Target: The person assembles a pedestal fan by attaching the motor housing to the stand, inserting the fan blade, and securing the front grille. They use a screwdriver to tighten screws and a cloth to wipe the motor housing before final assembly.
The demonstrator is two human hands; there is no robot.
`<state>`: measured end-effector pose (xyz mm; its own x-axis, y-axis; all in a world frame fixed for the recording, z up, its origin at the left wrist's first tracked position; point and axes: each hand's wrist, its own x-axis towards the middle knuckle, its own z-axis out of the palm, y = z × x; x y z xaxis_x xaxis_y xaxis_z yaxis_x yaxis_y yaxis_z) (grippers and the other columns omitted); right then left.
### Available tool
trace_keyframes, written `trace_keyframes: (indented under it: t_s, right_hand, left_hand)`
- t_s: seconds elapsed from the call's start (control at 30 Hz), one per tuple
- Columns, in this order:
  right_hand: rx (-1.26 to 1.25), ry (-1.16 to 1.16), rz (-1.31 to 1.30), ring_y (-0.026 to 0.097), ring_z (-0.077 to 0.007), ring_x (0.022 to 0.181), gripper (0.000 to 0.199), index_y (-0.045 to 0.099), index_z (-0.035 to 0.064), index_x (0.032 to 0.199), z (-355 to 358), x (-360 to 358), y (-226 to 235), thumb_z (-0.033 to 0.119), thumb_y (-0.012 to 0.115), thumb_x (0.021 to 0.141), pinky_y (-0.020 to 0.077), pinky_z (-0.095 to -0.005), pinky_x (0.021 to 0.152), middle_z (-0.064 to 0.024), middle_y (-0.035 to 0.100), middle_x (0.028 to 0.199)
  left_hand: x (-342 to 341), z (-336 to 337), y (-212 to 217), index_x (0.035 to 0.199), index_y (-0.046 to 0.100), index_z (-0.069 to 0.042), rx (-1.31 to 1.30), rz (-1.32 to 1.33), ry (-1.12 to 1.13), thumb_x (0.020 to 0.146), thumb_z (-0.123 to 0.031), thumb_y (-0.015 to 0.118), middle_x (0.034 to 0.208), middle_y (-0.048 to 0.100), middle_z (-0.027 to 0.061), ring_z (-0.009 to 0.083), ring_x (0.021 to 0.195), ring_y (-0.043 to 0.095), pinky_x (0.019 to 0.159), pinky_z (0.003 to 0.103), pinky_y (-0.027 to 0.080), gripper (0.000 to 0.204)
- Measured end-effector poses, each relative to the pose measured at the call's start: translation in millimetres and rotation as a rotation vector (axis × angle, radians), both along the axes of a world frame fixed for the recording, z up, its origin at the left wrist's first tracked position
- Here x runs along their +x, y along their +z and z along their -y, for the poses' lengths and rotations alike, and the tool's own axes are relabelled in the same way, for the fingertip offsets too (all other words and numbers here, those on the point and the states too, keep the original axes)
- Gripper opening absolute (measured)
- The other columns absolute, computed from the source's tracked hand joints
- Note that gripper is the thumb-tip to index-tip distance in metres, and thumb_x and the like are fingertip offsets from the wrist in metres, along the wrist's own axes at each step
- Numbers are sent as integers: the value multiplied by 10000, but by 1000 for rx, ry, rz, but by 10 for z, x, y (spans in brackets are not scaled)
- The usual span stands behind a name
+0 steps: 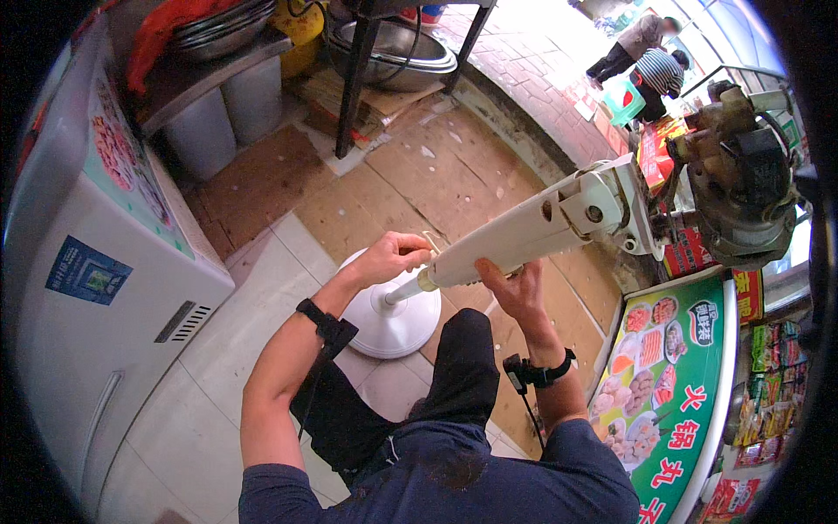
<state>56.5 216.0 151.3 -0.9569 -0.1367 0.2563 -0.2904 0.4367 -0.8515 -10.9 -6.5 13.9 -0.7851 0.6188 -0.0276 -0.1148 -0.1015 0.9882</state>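
A white pedestal fan stand leans toward me, its round base (390, 321) on the floor and its cream pole (524, 231) slanting up to the right. A dirty bare fan motor (738, 188) tops the pole at the right. My left hand (393, 256) is curled around the lower joint of the pole, where the thin metal rod meets the thick tube. Under the tube, my right hand (515, 293) presses its palm and fingers up against it. Both wrists wear black straps.
A white chest freezer (113, 279) stands at the left. Steel basins (397, 48) and pots sit on racks at the back. A green food-picture counter (681, 393) is at the right. Cardboard sheets (436, 175) cover the floor. Two people (646, 57) bend over outside, far right.
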Motion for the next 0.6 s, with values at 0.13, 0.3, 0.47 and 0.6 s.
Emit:
trace_keyframes:
  t_s: [0.13, 0.3, 0.47, 0.6]
  right_hand:
    - [7, 29, -65, 755, -222, 846, 325, 688, -31, 1067, -19, 20, 8, 79, 850, 807, 628, -355, 721, -134, 758, 962]
    - [-40, 11, -34, 757, -237, 870, 333, 683, -34, 1067, -22, 27, -3, 76, 854, 803, 632, -362, 739, -142, 751, 981]
    - [-16, -27, -53, 754, -243, 864, 363, 683, -32, 1082, -22, 29, -35, 81, 864, 788, 630, -363, 742, -139, 747, 974]
    - [-29, 4, -114, 749, -242, 836, 380, 685, -35, 1081, -32, 38, -37, 98, 871, 777, 624, -364, 734, -131, 748, 961]
  left_hand:
    - [6, -29, -29, 1103, 740, -37, 64, -6, 38, 1036, -235, 656, 937, 679, -30, 76, 818, 575, 747, 266, 504, 224]
    - [-29, -68, -111, 1120, 737, -25, -68, -27, -43, 1048, -229, 644, 950, 689, -14, 84, 858, 597, 785, 280, 513, 236]
    - [-23, -101, -189, 1107, 729, -19, 102, -150, -31, 1065, -242, 623, 921, 673, -17, 85, 798, 570, 738, 277, 503, 251]
    - [-41, -93, -190, 1084, 715, -17, 96, -122, -36, 1078, -258, 600, 880, 648, -22, 84, 754, 545, 696, 272, 492, 267]
